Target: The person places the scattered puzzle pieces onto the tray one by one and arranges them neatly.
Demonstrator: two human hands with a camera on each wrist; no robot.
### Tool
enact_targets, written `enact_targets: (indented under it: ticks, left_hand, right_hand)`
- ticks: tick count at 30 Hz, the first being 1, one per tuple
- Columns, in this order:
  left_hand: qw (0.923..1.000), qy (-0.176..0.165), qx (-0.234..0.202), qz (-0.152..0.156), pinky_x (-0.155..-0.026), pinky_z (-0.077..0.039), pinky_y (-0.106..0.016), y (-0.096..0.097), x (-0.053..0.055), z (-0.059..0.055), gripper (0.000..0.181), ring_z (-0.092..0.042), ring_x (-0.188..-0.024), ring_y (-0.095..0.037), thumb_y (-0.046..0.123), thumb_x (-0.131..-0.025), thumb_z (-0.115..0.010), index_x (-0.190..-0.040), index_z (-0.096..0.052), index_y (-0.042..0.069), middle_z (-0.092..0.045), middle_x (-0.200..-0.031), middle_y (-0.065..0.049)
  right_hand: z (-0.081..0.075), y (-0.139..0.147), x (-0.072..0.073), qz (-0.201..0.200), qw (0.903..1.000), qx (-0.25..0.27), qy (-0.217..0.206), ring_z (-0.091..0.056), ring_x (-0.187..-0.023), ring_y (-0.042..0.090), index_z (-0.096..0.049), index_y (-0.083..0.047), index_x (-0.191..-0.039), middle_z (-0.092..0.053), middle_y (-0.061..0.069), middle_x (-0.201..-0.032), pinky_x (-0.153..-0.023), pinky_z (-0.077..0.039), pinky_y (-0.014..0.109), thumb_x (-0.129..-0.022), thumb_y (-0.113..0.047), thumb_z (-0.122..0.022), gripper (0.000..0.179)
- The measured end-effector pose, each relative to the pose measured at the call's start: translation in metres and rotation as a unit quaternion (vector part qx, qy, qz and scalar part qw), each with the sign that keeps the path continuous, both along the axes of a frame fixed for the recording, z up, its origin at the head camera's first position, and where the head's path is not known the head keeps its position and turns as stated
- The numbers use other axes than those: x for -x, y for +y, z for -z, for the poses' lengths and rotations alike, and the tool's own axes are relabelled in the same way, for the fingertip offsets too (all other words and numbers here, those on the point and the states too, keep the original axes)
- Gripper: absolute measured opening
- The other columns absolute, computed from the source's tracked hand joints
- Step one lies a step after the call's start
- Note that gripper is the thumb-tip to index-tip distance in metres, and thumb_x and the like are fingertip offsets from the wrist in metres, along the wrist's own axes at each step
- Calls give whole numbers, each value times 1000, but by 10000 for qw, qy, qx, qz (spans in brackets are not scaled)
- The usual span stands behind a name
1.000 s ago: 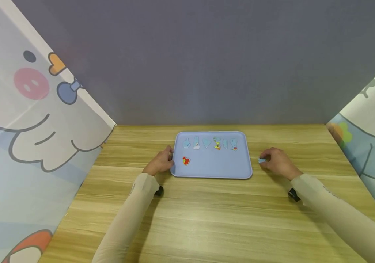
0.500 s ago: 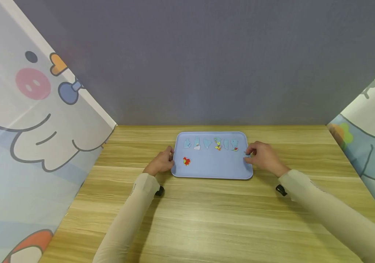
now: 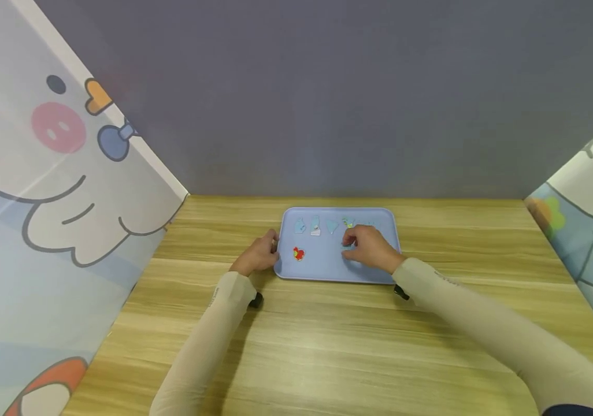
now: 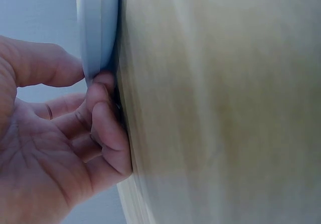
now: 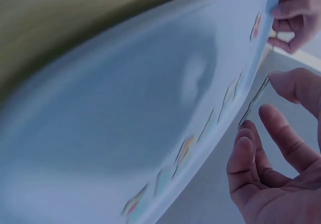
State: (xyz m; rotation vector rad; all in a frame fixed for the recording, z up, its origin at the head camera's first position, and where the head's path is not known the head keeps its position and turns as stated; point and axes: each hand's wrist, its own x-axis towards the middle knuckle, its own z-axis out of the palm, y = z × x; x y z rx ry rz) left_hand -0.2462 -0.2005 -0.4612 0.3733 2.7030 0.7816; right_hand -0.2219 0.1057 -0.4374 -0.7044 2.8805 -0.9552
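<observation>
My left hand (image 3: 260, 253) holds the left edge of a light blue tray (image 3: 322, 268). In the left wrist view the thumb lies against the rim and the fingers curl at its underside. Over the middle of the tray, my right hand (image 3: 371, 249) pinches a thin, flat puzzle piece (image 5: 255, 102) between thumb and fingertips, seen edge-on in the right wrist view. A red puzzle piece (image 3: 299, 254) lies at the tray's left. Several light blue puzzle pieces (image 3: 315, 226) line its far side, a few of them partly hidden behind the right hand.
The tray sits on a wood-grain table (image 3: 307, 346) near its back edge. A grey panel (image 3: 338, 104) rises behind the table. Cartoon-printed cloths (image 3: 10, 242) stand on the left and right sides.
My right hand has moved left with the puzzle piece, from the table right of the tray, across the rim, to above the tray's middle. The left hand keeps its hold on the tray.
</observation>
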Motion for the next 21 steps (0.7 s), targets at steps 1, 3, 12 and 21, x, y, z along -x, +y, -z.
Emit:
enact_targets:
  ticks: [1, 3, 12, 21]
  left_hand:
    - [10000, -10, 21, 11, -58, -41, -30, 1, 0, 0, 33, -50, -64, -20, 6, -88, -55, -118, -40, 5, -55, -79, -7]
    - [10000, -53, 18, 22, -58, -42, -30, 4, 0, 0, 33, -50, -64, -20, 6, -88, -55, -118, -40, 6, -55, -79, -7]
    - [9999, -82, -92, 60, -58, -42, -30, 15, 0, -1, 31, -50, -64, -20, 5, -88, -55, -116, -41, 6, -57, -79, -7]
    - [9995, -248, -177, -32, -59, -44, -31, 20, -1, -1, 33, -53, -68, -22, 5, -88, -55, -117, -41, 5, -59, -85, -10]
  right_hand:
    - [1, -6, 2, -53, 10000, -28, -40, -56, -77, 18, -67, -10, -83, -64, 2, -84, -71, -45, 38, -74, -14, -77, 14]
    - [2, -16, 5, -125, 9998, -76, -140, -57, -78, 18, -66, -11, -80, -64, 2, -84, -74, -45, 39, -74, -13, -76, 12]
    - [11, -42, 18, -199, 9981, -408, -406, -53, -71, 16, -63, -14, -68, -60, -4, -71, -72, -44, 36, -74, -11, -75, 14]
    - [16, -53, 17, 46, 9963, -767, -374, -52, -74, 20, -62, -11, -67, -57, 0, -73, -73, -43, 37, -74, -8, -75, 15]
